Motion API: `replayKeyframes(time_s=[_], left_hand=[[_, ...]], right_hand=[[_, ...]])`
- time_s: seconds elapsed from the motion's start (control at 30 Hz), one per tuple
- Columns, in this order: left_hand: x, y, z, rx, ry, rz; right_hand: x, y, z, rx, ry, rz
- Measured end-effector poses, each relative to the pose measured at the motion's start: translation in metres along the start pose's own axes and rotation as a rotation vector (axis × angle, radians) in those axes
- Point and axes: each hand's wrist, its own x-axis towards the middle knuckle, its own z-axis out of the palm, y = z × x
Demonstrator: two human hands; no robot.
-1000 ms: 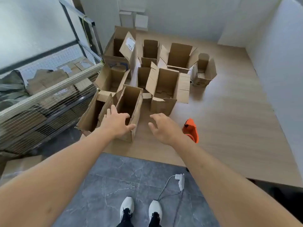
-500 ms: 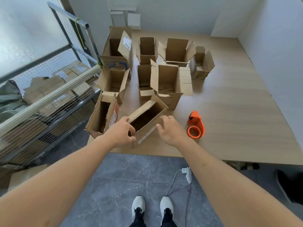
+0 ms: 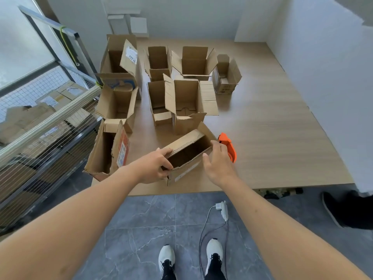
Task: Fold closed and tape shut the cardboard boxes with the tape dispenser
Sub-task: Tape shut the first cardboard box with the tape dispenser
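- A small open cardboard box (image 3: 188,156) lies tilted at the near edge of the wooden worktop (image 3: 272,138), its open mouth turned up toward the camera.
- The left hand (image 3: 154,167) grips the box's near-left corner, fingers curled over the rim and thumb along the outside wall.
- The right hand (image 3: 217,160) rests against the box's right side with fingers fairly straight along the far-right edge; it wraps round nothing, so it counts as open.
- The orange tape dispenser (image 3: 228,146) stands on the worktop just beside the box, partly hidden behind the right hand.
- Further back on the worktop stands a cluster of other open boxes (image 3: 185,98), flaps up, close together in rough rows.
- A taller box (image 3: 109,150) with an orange label on its flap sits at the worktop's left edge, just left of the held box.
- A wire cage cart (image 3: 46,126) filled with flattened cardboard stands to the left of the worktop.
- On the grey tiled floor (image 3: 141,219) below are the person's white shoes (image 3: 166,257) and a white plug with cable (image 3: 223,211).
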Motion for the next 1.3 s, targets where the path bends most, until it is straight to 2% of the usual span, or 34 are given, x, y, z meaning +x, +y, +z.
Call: replayKeyframes(time_s=[0.23,0.37,0.47,0.73,0.97,1.17,1.3], left_hand=[[0.033,0.015,-0.011,0.110,0.056,0.060],[0.031,0.009,-0.011,0.183,0.015,-0.131],[0.028,0.005,-0.006,0.109,0.037,-0.279],[0.040,0.007,0.002,-0.170,0.346,-0.387],[0.052,0.014,-0.007,-0.311,0.526,-0.477],[0.059,0.020,-0.012,-0.491,0.486,-0.523],[0.058,0.019,0.000,-0.423,0.410,-0.519]], right_hand=[[0.037,0.030,-0.021,-0.100,0.106,0.106],[0.063,0.030,-0.025,-0.060,0.090,-0.012],[0.072,0.026,-0.019,-0.033,0.064,-0.019],[0.074,0.029,-0.014,0.039,0.029,-0.029],[0.053,0.029,-0.008,-0.009,0.001,-0.184],[0.039,0.034,-0.001,-0.005,-0.011,-0.223],[0.036,0.037,0.000,-0.048,-0.027,-0.246]])
